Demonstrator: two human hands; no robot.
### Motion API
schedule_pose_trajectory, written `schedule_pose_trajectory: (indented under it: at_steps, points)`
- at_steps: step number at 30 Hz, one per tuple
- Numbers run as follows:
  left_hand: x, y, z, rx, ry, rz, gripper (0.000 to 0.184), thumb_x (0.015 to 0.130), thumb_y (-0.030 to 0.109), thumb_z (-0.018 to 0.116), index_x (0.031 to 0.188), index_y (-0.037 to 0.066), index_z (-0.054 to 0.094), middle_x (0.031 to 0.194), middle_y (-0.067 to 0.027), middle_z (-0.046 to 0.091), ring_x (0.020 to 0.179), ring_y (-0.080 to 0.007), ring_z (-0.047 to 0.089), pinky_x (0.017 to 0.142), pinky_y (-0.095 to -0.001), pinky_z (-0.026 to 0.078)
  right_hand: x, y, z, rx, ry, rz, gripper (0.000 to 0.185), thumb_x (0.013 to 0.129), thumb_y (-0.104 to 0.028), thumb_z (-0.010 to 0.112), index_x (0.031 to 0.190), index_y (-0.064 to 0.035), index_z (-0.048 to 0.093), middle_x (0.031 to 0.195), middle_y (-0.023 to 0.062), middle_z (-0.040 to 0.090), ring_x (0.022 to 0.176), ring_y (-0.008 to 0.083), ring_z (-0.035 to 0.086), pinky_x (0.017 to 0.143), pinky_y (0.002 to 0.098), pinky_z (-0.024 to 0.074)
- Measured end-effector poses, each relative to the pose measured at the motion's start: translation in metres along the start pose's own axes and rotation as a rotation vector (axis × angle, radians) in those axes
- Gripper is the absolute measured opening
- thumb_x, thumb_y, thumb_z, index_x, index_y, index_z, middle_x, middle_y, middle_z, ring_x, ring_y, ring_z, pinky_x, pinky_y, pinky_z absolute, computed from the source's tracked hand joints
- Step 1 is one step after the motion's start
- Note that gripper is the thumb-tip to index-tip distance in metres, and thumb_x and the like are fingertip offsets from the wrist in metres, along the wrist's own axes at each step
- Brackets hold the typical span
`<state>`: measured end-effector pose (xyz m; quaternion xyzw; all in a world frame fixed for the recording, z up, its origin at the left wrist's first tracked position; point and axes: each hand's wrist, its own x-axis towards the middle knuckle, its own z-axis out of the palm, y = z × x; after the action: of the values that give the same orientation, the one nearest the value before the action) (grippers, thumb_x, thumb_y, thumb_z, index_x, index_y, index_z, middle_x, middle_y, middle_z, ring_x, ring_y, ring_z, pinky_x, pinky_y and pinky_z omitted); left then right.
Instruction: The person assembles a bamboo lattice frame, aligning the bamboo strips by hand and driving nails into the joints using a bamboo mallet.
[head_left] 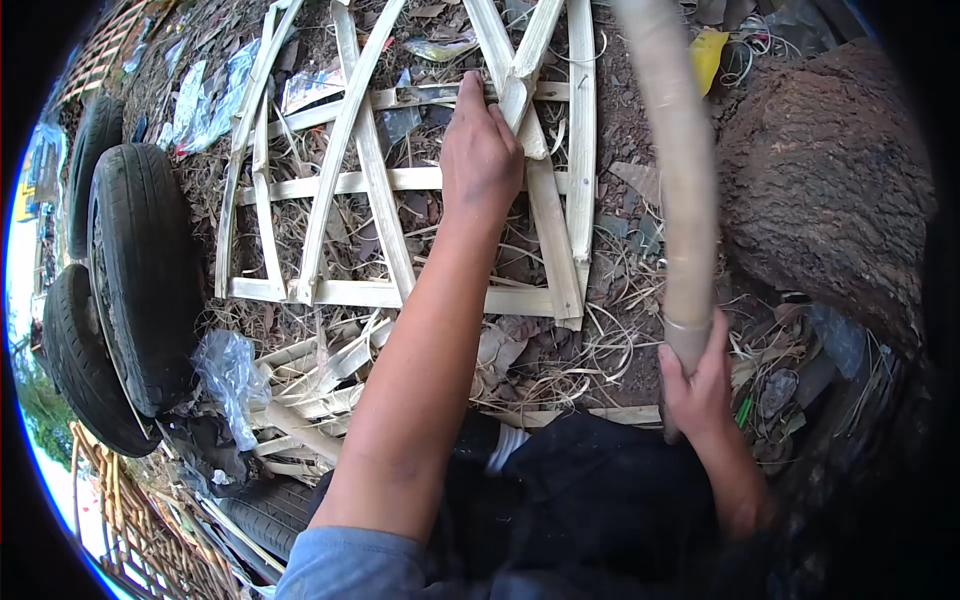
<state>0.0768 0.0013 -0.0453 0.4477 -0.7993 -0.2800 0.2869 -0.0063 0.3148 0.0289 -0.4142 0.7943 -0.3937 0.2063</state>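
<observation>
A lattice of pale split-bamboo strips (390, 180) lies on the littered ground in front of me. My left hand (482, 150) is closed on a bamboo strip (517, 90) near the lattice's upper right, where strips cross; its index finger points up along the wood. On the right, my right hand (697, 385) is wrapped round the lower end of a thick, pale bamboo pole (690, 200). The pole stands nearly upright in view, right of the lattice, and its upper part is blurred by motion.
A large rough-barked trunk (830, 180) is at the right. Old tyres (145, 270) stand at the left. Clear plastic (232, 380) and loose bamboo pieces (320, 380) lie below the lattice, with shavings (620, 350) near my legs. A yellow scrap (708, 60) is at the top right.
</observation>
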Motion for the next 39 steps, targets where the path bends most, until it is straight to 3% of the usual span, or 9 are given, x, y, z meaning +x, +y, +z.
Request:
schedule_pose_trajectory:
  at_steps: [2,6,7,16,19,22,32,35,39]
  points:
    - [0.005,-0.006,0.006,-0.006,0.062,0.086,0.044,0.097,0.010,0.042,0.135,-0.011,0.041,0.128,-0.0324,0.054,0.116,-0.0447,0.055,0.099,-0.0465,0.045,0.008,-0.007,-0.004,-0.117,-0.253,0.304,0.065,0.087,-0.013,0.065,0.139,0.0041,0.030,0.110,0.0293,0.060,0.097,0.0418,0.066,0.083,0.0453,0.0513]
    - [0.004,0.004,-0.002,0.017,-0.008,-0.017,0.044,0.098,0.012,0.040,0.135,-0.011,0.042,0.126,-0.0337,0.055,0.113,-0.0466,0.056,0.097,-0.0476,0.046,0.003,-0.001,0.001,-0.041,0.013,-0.006,0.062,0.088,-0.012,0.064,0.139,0.0015,0.033,0.107,0.0294,0.062,0.097,0.0428,0.066,0.081,0.0450,0.0514]
    - [0.001,0.004,-0.001,0.011,-0.012,-0.015,0.044,0.098,0.012,0.040,0.135,-0.011,0.042,0.126,-0.0337,0.055,0.113,-0.0466,0.056,0.097,-0.0476,0.046,0.008,-0.019,-0.004,-0.175,-0.150,0.262,0.060,0.088,-0.013,0.064,0.137,0.0051,0.034,0.105,0.0262,0.064,0.095,0.0381,0.067,0.081,0.0434,0.0516]
    - [0.009,0.006,-0.001,-0.003,0.046,0.034,0.043,0.099,0.012,0.039,0.137,-0.007,0.041,0.129,-0.0305,0.055,0.118,-0.0440,0.055,0.100,-0.0468,0.044,0.010,-0.004,-0.002,-0.194,-0.185,0.237,0.063,0.088,-0.013,0.064,0.139,0.0056,0.032,0.103,0.0265,0.064,0.094,0.0374,0.067,0.082,0.0436,0.0520]
    - [0.007,0.000,0.002,0.028,0.020,-0.011,0.043,0.098,0.012,0.039,0.137,-0.007,0.042,0.129,-0.0300,0.055,0.118,-0.0438,0.055,0.100,-0.0463,0.044,0.009,-0.013,-0.005,0.008,0.054,0.002,0.064,0.087,-0.012,0.065,0.140,0.0020,0.031,0.104,0.0320,0.063,0.095,0.0492,0.064,0.081,0.0484,0.0517]
    - [0.001,0.000,0.006,-0.005,0.042,0.024,0.043,0.098,0.012,0.039,0.137,-0.007,0.042,0.128,-0.0299,0.056,0.117,-0.0441,0.055,0.100,-0.0465,0.044,0.007,-0.012,-0.006,-0.191,-0.223,0.196,0.065,0.086,-0.011,0.064,0.140,0.0036,0.030,0.104,0.0305,0.063,0.096,0.0462,0.066,0.082,0.0474,0.0520]
    - [0.004,0.002,0.000,0.005,0.035,0.004,0.042,0.098,0.011,0.039,0.136,-0.007,0.043,0.128,-0.0297,0.057,0.117,-0.0440,0.056,0.099,-0.0466,0.045,0.016,-0.012,-0.009,-0.093,0.019,0.062,0.062,0.087,-0.016,0.065,0.136,0.0053,0.034,0.096,0.0298,0.065,0.090,0.0451,0.067,0.077,0.0466,0.0529]
    - [0.002,-0.004,0.006,-0.012,0.043,0.020,0.043,0.098,0.012,0.039,0.137,-0.007,0.041,0.128,-0.0297,0.056,0.117,-0.0440,0.056,0.099,-0.0469,0.045,0.002,0.001,-0.003,-0.285,-0.259,0.225,0.062,0.088,-0.013,0.064,0.139,0.0049,0.033,0.097,0.0280,0.065,0.090,0.0418,0.068,0.080,0.0448,0.0521]
    - [0.006,-0.001,0.001,0.014,0.029,0.000,0.044,0.098,0.012,0.040,0.138,-0.007,0.040,0.128,-0.0301,0.056,0.118,-0.0438,0.055,0.100,-0.0468,0.044,0.010,-0.016,-0.007,0.022,0.034,0.041,0.063,0.087,-0.014,0.065,0.138,0.0043,0.033,0.102,0.0338,0.062,0.095,0.0497,0.064,0.082,0.0514,0.0505]
